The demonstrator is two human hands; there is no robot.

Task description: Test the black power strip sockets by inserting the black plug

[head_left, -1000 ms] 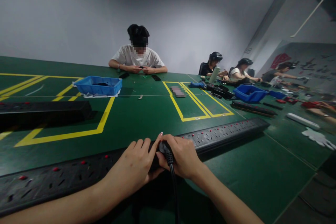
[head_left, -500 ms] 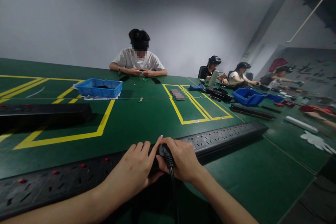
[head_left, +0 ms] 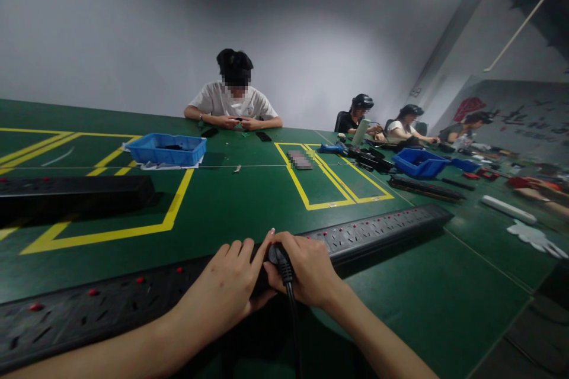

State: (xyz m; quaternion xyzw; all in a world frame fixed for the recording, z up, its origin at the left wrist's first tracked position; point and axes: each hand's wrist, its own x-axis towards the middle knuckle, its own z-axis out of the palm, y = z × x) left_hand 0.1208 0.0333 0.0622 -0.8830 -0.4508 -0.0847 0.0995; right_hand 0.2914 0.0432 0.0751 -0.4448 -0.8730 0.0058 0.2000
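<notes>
A long black power strip (head_left: 373, 235) with rows of sockets and small red switches lies slantwise across the table before me. At its middle a black plug (head_left: 280, 256) sits against the socket face, its cord (head_left: 293, 320) running down towards me. My right hand (head_left: 306, 266) is closed around the plug, thumb and forefinger on its sides. My left hand (head_left: 235, 275) grips the strip just left of the plug, thumb on the near side and fingers over the top. Whether the plug's pins are in the socket is hidden.
A second power strip (head_left: 75, 192) lies at the left on the green table (head_left: 231, 201). Beyond it is a blue tray (head_left: 169, 151). A phone (head_left: 300, 160) lies inside yellow tape. White gloves (head_left: 533, 237) lie at the right. Several people sit around the table.
</notes>
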